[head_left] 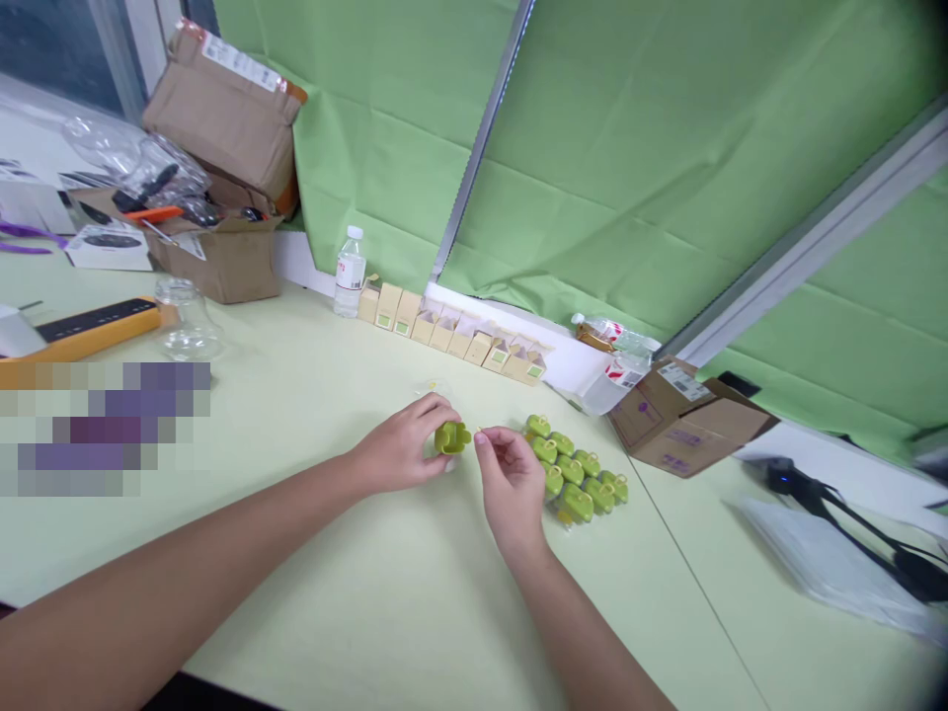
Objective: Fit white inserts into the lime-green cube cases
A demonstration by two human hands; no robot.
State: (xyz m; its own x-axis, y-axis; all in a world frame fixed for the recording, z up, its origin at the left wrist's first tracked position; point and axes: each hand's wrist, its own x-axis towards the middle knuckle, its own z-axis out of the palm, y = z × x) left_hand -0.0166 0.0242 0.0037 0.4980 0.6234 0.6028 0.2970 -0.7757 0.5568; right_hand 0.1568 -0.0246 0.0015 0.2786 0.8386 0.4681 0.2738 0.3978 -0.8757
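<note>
My left hand [407, 444] grips a small green plastic case [448, 437] between thumb and fingers, its hollow side facing me. Just right of it, my right hand [513, 479] pinches a tiny yellow piece [478, 431] at the fingertips, too small to make out fully. The two hands are close together over the table, with a narrow gap between the case and the right fingertips. Beside my right hand stand several similar green cases [571, 469] with yellow loops, grouped in rows. A small clear bag [433, 387] lies beyond my left hand.
A row of small beige boxes [444, 331] lines the back edge, with a water bottle [351, 273] at its left end. Cardboard boxes [688, 420] and bottles sit back right. On the left are a filled carton [222, 259], a clear jar [185, 321] and a power strip [96, 329].
</note>
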